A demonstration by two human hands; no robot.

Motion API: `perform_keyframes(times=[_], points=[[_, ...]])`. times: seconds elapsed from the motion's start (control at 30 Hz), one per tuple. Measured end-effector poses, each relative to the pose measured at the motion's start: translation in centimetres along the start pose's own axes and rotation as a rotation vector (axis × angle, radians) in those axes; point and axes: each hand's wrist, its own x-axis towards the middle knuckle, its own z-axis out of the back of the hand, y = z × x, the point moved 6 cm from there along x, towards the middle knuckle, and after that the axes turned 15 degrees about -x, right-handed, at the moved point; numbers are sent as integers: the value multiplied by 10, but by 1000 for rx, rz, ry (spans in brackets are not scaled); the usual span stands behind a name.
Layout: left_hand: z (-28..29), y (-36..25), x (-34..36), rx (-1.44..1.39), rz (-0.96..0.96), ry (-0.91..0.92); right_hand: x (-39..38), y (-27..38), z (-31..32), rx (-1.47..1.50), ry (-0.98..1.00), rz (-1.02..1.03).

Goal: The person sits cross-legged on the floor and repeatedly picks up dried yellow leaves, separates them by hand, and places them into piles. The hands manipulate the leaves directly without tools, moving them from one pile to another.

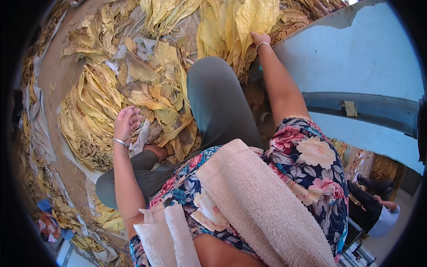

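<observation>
My right hand (260,39) is stretched out to the far side and grips the edge of a large yellow dried tobacco leaf (246,24). More broad yellow leaves (215,31) hang beside it, just beyond my raised knee. My left hand (128,122) hovers by a rounded heap of dried leaves (91,111), its fingers loosely bent and apart, with nothing visible in them. Crumpled brown and yellow leaves (155,95) lie between that heap and my knee.
A pale blue panel (356,58) with a dark metal rail (369,109) stands close on my right. Another bunch of leaves (167,15) lies at the far side. A person (384,218) is at the lower right, another (49,224) at the lower left. A towel (262,200) hangs over my front.
</observation>
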Motion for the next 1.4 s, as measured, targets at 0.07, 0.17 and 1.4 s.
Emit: perform_keyframes(times=[0.07,0.17,1.4], points=[[-1,2,4,-17,7,24,26,-21,4,-135,-61,-18],[17,10,6,-18,7,-15,27,-4,-16,-1111,-58,339],[216,75,124,548,56,-630,-487,10,-535,-736,1400,598]])
